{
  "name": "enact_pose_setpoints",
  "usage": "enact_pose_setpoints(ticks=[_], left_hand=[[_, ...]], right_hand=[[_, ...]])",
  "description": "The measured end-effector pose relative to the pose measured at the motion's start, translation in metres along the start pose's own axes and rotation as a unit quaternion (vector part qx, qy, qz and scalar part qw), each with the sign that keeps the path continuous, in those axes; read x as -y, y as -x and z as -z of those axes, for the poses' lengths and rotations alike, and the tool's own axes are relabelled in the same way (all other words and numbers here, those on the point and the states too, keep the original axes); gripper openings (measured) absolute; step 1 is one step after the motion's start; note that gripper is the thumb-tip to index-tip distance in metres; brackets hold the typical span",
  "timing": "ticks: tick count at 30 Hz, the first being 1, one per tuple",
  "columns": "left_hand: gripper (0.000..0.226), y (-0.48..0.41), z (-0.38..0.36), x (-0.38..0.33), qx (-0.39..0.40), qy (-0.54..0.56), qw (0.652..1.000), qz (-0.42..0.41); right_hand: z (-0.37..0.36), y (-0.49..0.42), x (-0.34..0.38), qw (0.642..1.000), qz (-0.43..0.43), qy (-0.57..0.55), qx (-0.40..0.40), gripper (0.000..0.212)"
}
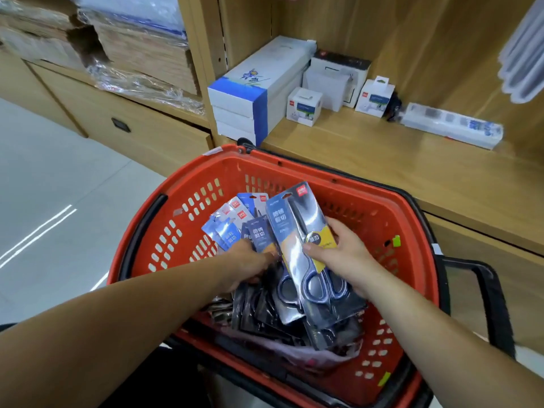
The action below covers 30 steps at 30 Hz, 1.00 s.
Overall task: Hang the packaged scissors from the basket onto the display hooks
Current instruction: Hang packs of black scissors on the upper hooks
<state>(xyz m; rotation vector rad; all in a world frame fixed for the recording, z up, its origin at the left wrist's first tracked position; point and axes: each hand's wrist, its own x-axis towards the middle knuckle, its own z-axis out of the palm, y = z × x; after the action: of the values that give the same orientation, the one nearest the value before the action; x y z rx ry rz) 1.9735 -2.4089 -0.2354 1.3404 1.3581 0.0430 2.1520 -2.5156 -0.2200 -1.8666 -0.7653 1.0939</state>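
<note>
A red plastic basket (pixel 379 198) stands below me with several packaged scissors lying in it. My right hand (pixel 344 257) grips one pack of scissors (pixel 291 225), blue and yellow card with grey handles, tilted up above the pile. My left hand (pixel 250 262) reaches into the basket and its fingers curl round other scissors packs (pixel 259 231) fanned out at the left of the pile. No display hooks are in view.
A wooden shelf (pixel 397 160) runs behind the basket, carrying stacked white and blue boxes (pixel 253 95), small white boxes (pixel 304 106) and a long clear pack (pixel 453 125). Wrapped cardboard stacks (pixel 141 54) sit on the cabinet at left. Grey floor (pixel 59 187) lies to the left.
</note>
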Motion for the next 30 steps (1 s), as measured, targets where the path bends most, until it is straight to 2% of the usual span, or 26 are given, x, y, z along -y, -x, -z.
enact_pose_setpoints(ticks=[3,6,12,15,17,22,24,27,30], left_hand=[[0.035,-0.007,0.000,0.000,-0.001,0.018,1.000,0.015],[0.028,-0.014,0.002,0.000,-0.020,0.025,0.999,-0.009],[0.017,0.000,0.006,-0.007,0.024,0.150,0.988,-0.017],[0.014,0.012,0.015,-0.017,-0.007,0.148,0.986,-0.070],[0.011,0.024,0.023,-0.026,-0.031,0.165,0.980,-0.109],[0.020,0.064,0.050,-0.053,-0.092,0.218,0.951,-0.198],[0.026,0.086,0.063,-0.073,-0.109,0.222,0.939,-0.240],[0.033,0.122,0.080,-0.109,-0.121,0.229,0.921,-0.289],[0.028,0.155,0.097,-0.154,-0.134,0.236,0.900,-0.341]], right_hand=[[-0.003,-0.004,-0.008,1.000,-0.026,0.006,0.014,0.035],[-0.007,-0.007,-0.007,0.999,-0.042,0.017,0.015,0.027],[-0.013,-0.005,0.003,1.000,-0.022,0.013,0.009,0.029],[-0.017,0.002,0.022,1.000,0.013,0.001,0.024,0.047],[-0.016,0.008,0.040,0.999,0.038,-0.015,0.007,0.054],[0.002,0.035,0.112,0.992,0.104,-0.055,-0.052,0.032],[0.015,0.050,0.148,0.987,0.139,-0.054,-0.064,0.038],[0.033,0.076,0.202,0.975,0.196,-0.058,-0.089,0.058],[0.057,0.101,0.254,0.958,0.244,-0.093,-0.122,0.044]])
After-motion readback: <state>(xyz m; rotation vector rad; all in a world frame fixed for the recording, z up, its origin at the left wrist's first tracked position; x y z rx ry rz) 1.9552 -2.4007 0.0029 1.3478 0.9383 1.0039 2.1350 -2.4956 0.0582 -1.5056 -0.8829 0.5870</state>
